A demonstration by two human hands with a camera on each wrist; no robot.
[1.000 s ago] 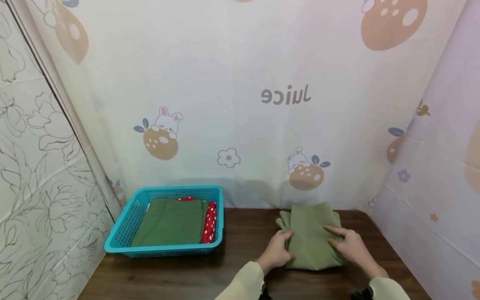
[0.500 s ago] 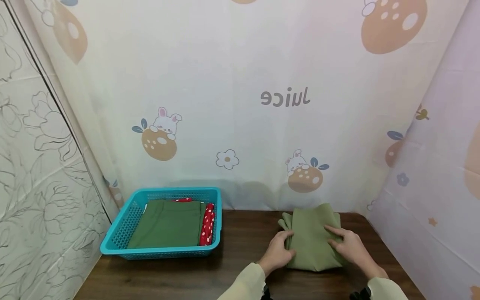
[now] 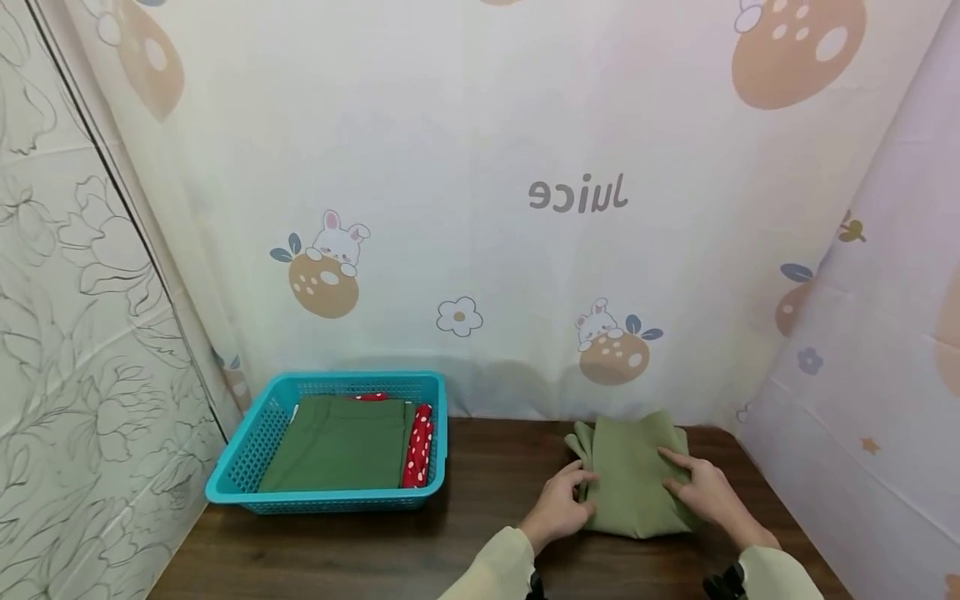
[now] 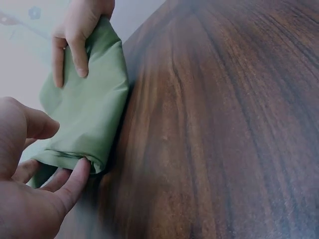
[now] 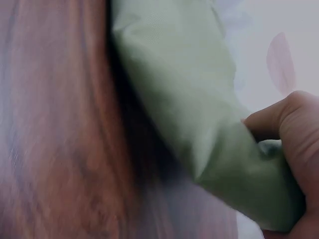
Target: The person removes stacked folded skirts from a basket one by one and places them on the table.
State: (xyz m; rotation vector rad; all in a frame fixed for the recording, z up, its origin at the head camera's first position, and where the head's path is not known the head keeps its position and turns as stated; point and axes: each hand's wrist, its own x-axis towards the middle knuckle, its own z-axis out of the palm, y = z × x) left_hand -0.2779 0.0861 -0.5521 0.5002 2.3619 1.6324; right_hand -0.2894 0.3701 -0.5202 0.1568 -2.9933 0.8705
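A folded light green cloth (image 3: pixel 637 479) lies on the right part of the table, its left side showing several loose layers. My left hand (image 3: pixel 558 504) holds that layered side, and in the left wrist view its fingers (image 4: pixel 75 184) reach under the fold while the thumb stays above. On the opposite edge, my right hand (image 3: pixel 708 493) grips the cloth with thumb and fingers. The right wrist view shows this hand (image 5: pixel 304 139) bunching the end of the cloth (image 5: pixel 174 89). Fingertips beneath the fabric are hidden.
On the left of the dark wooden table (image 3: pixel 315 550) stands a blue perforated basket (image 3: pixel 337 500). Inside it lie a folded dark green cloth (image 3: pixel 337 442) and a red cloth with white dots (image 3: pixel 420 446). A printed curtain (image 3: pixel 465 250) hangs behind the table.
The light green cloth has slid slightly to the right with both hands on it. Their hold looks the same, and the basket stays put.
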